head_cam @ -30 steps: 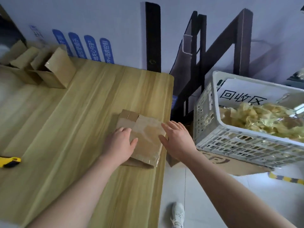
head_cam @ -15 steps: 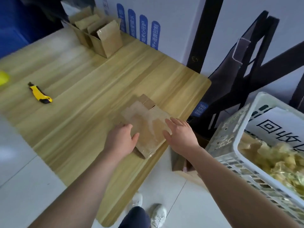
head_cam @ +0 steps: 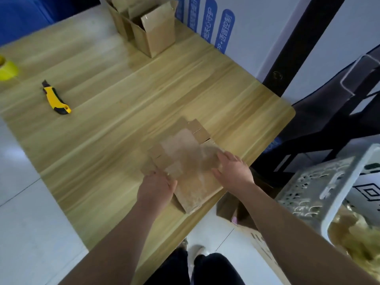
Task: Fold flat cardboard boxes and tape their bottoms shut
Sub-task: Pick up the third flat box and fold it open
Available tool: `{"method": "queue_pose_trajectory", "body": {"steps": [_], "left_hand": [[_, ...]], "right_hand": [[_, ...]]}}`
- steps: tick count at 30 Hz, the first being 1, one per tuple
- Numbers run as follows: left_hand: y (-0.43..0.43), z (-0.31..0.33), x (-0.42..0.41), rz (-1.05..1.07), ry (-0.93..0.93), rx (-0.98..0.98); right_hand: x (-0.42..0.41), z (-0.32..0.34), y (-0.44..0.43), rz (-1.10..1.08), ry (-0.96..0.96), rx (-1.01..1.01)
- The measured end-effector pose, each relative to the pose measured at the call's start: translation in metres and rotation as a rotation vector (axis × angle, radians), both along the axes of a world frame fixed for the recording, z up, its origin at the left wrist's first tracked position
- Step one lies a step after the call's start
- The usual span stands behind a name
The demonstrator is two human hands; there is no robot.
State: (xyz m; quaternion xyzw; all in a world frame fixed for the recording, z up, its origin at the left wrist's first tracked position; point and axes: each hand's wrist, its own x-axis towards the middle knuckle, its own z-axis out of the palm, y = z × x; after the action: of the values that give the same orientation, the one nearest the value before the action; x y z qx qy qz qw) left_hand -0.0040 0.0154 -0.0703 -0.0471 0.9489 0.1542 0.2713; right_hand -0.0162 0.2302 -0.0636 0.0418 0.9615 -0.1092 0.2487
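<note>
A flat cardboard box (head_cam: pixel 191 161) lies near the right front edge of the wooden table (head_cam: pixel 123 112), its small end flaps pointing away from me. It looks blurred. My left hand (head_cam: pixel 156 188) is at the box's near left edge, fingers curled over it and thumb on top. On the box's right side, my right hand (head_cam: pixel 232 169) rests with its fingers straight. A yellow tape roll (head_cam: pixel 7 70) sits at the table's far left edge.
A yellow utility knife (head_cam: pixel 56 99) lies on the left of the table. Several folded open boxes (head_cam: pixel 148 27) stand at the far end. A white plastic crate (head_cam: pixel 320 194) with yellowish scraps is to the right, and a cardboard box (head_cam: pixel 244 219) stands on the floor below it.
My head has swung left, bringing the knife and tape roll into view. The flat box has shifted a little inward from the table edge, and my left hand's fingers now curl over its edge.
</note>
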Motion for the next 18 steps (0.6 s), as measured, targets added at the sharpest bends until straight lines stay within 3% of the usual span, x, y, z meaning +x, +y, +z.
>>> {"method": "queue_pose_trajectory", "body": {"steps": [6, 10, 18], "left_hand": [[0.010, -0.009, 0.003, 0.187, -0.083, 0.097], [0.015, -0.019, 0.005, 0.353, -0.029, 0.260], [0.023, 0.000, 0.029, 0.600, 0.150, 0.404]], "right_hand": [[-0.015, -0.010, 0.004, -0.036, -0.086, -0.029], [-0.022, -0.011, 0.009, -0.070, -0.108, -0.083], [-0.018, 0.017, 0.018, 0.014, 0.082, -0.142]]}}
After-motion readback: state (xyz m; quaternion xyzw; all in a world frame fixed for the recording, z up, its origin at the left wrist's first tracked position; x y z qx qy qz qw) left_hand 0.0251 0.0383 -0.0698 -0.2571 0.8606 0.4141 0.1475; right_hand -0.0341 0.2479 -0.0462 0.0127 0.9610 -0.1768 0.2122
